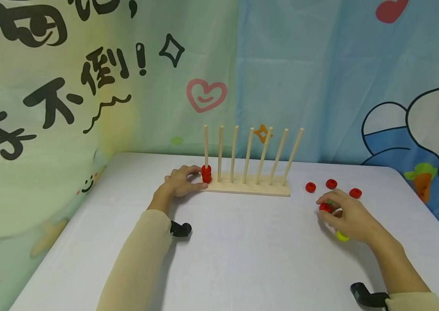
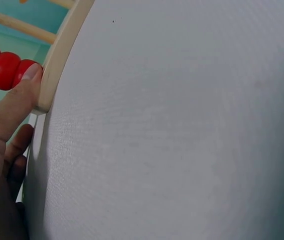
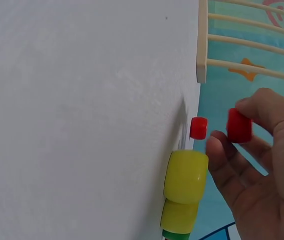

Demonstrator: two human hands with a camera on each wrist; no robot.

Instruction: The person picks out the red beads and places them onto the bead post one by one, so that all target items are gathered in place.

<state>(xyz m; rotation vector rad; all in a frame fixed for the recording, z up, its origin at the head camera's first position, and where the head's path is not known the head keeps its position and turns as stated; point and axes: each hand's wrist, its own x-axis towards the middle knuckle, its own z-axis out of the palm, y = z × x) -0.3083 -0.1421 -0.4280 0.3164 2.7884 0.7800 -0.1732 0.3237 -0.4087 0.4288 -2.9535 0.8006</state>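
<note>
My left hand (image 1: 182, 180) grips the left end of a wooden peg rack (image 1: 248, 188), its thumb at the front edge beside the lowest bead. Several red beads (image 1: 206, 174) are stacked on the leftmost peg; the left wrist view shows three of them (image 2: 5, 70) in a row along the peg. Over at the right, my right hand (image 1: 349, 216) pinches a red bead (image 3: 239, 126) between thumb and finger, above the table. Beneath that hand lies a yellow bead (image 1: 342, 236), partly hidden by it; the right wrist view shows two yellow beads (image 3: 186, 176) there.
Three loose red beads (image 1: 331, 184) lie beyond the right hand, right of the rack. A green bead (image 3: 176, 234) sits behind the yellow ones in the right wrist view. The rack's other upright pegs (image 1: 265, 155) are bare. A printed cloth (image 1: 289, 77) hangs behind the white table (image 1: 250, 250).
</note>
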